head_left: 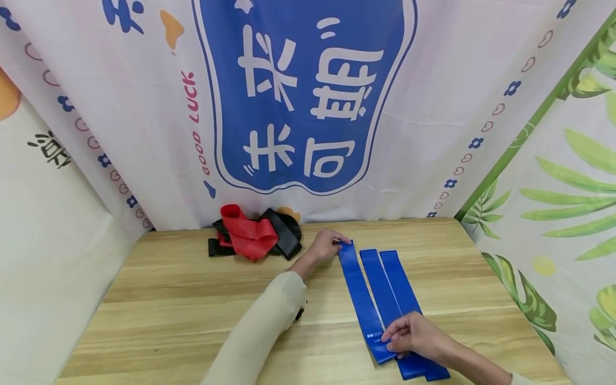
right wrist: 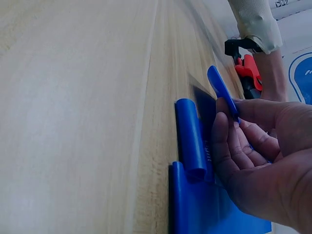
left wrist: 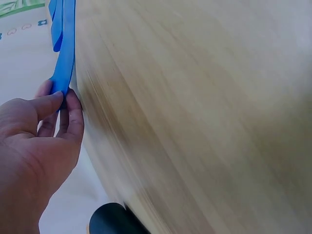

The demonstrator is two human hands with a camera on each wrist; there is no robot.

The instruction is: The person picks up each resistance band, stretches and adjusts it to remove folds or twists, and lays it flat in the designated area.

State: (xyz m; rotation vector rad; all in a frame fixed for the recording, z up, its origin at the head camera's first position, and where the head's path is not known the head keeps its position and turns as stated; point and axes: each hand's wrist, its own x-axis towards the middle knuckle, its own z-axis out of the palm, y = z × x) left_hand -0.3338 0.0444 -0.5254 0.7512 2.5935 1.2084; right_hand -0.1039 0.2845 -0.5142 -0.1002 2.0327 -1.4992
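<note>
The leftmost blue band (head_left: pixel 363 299) is held lengthwise between the left grip (head_left: pixel 327 245) and the right grip (head_left: pixel 416 337), toward the right side of the wooden surface (head_left: pixel 192 321). It could, by judgement, be set down twisted or askew if the two ends were let go unevenly; the middle blue band (head_left: pixel 379 283) might also be dragged out of line if it were brushed by the right grip, under which it passes. The far end is pinched between thumb and fingers by the left grip, and the near end is likewise pinched by the right (in the right wrist view that end is seen raised off the surface). The length between is left unheld. On the other side of the middle band, the right blue band (head_left: pixel 400 283) is laid roughly parallel. Farther left, before the cloth backdrop (head_left: pixel 433 107), a red band (head_left: pixel 250 235) and black bands (head_left: pixel 289 235) are heaped loosely together
</note>
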